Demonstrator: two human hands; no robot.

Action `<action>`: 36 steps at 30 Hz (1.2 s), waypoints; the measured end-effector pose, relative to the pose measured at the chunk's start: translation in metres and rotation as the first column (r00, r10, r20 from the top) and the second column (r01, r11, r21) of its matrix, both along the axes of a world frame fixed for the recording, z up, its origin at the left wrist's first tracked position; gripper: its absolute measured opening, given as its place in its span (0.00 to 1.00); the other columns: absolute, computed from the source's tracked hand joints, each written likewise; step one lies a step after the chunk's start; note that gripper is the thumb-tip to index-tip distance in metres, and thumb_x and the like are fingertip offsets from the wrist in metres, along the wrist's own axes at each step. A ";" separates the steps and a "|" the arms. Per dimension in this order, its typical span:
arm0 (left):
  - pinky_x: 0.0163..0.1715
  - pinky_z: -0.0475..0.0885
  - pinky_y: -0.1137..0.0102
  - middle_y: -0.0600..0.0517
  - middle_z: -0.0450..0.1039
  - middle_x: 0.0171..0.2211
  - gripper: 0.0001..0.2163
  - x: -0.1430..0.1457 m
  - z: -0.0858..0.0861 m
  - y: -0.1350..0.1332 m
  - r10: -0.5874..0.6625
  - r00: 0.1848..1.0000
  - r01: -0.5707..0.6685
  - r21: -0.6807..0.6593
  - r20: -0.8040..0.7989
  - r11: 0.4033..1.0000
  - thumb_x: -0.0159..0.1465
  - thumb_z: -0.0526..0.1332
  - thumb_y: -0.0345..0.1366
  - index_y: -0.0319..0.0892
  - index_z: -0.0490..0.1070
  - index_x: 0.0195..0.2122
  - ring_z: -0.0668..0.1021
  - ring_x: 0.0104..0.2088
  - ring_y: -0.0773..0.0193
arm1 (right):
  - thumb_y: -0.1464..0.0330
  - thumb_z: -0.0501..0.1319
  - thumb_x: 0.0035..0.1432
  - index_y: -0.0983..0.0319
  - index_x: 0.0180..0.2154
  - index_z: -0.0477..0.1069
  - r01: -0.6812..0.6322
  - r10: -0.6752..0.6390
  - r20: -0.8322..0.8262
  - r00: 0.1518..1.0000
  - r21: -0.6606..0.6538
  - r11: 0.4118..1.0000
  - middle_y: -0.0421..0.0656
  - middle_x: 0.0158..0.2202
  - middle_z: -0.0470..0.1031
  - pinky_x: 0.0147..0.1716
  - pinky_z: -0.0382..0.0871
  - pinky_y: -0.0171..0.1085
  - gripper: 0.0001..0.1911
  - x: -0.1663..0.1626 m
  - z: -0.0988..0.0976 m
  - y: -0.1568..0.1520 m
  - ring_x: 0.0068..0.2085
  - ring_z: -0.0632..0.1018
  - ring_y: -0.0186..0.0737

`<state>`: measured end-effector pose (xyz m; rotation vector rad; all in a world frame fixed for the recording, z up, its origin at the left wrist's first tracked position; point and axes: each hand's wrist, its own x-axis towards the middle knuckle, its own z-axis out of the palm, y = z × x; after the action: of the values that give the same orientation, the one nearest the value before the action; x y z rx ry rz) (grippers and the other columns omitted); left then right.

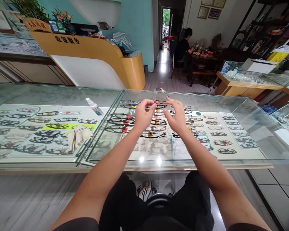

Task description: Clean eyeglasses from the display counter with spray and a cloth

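My left hand [144, 115] pinches a pair of eyeglasses [155, 94] between thumb and fingers, above the glass display counter. One lens stands upright over the fingertips, and a thin temple slants off to the right. My right hand [176, 116] is beside it with thumb and fingers apart, its fingertips close to the temple's end; whether they touch it I cannot tell. Beneath both hands are rows of dark-framed eyeglasses [159, 122], several with orange or red tags. A white spray bottle [94, 106] and a crumpled beige cloth [79, 138] rest on the counter to the left.
The glass display counter [159, 163] spans the view before me, with more eyeglasses [223, 142] inside. Behind it stands a yellow-and-white cashier desk [132, 69]. At the back, a seated person [183, 48] is at a dark table. Another glass case [252, 78] is at the right.
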<state>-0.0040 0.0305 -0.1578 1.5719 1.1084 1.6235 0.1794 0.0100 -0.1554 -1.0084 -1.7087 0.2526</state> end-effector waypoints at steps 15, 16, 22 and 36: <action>0.46 0.75 0.65 0.46 0.84 0.45 0.15 -0.002 0.005 0.000 -0.072 0.997 0.072 -0.021 -0.011 0.997 0.65 0.73 0.50 0.44 0.80 0.40 0.83 0.48 0.53 | 0.60 0.65 0.69 0.54 0.58 0.75 0.017 -0.017 -0.030 0.999 -0.013 1.000 0.51 0.68 0.78 0.72 0.65 0.60 0.18 0.009 -0.001 0.009 0.69 0.75 0.57; 0.46 0.75 0.65 0.45 0.84 0.46 0.15 -0.002 0.005 0.000 -0.092 0.996 0.092 -0.033 0.007 0.995 0.64 0.74 0.50 0.44 0.80 0.40 0.83 0.49 0.53 | 0.60 0.66 0.68 0.54 0.58 0.75 -0.018 0.017 -0.013 1.000 -0.032 0.999 0.52 0.67 0.79 0.72 0.65 0.60 0.18 0.007 -0.002 0.009 0.68 0.76 0.58; 0.62 0.74 0.59 0.44 0.82 0.53 0.09 0.001 0.002 -0.001 -0.256 0.966 0.256 -0.012 0.034 0.967 0.63 0.74 0.43 0.44 0.82 0.37 0.81 0.58 0.51 | 0.62 0.66 0.68 0.55 0.56 0.77 -0.117 0.122 0.119 0.985 -0.050 0.992 0.52 0.63 0.83 0.68 0.69 0.58 0.17 -0.005 -0.007 0.006 0.64 0.80 0.57; 0.47 0.76 0.66 0.49 0.81 0.44 0.24 -0.032 0.011 0.020 0.194 0.973 -0.211 0.139 0.126 0.968 0.66 0.71 0.35 0.47 0.69 0.61 0.82 0.45 0.60 | 0.57 0.58 0.75 0.56 0.51 0.81 -0.043 0.048 0.085 0.995 -0.056 0.998 0.49 0.53 0.88 0.61 0.72 0.56 0.16 -0.002 -0.003 0.002 0.54 0.83 0.57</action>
<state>-0.0359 0.0509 -0.1472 1.4794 1.1397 1.9476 0.1777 0.0120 -0.1588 -1.0335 -1.8128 0.2897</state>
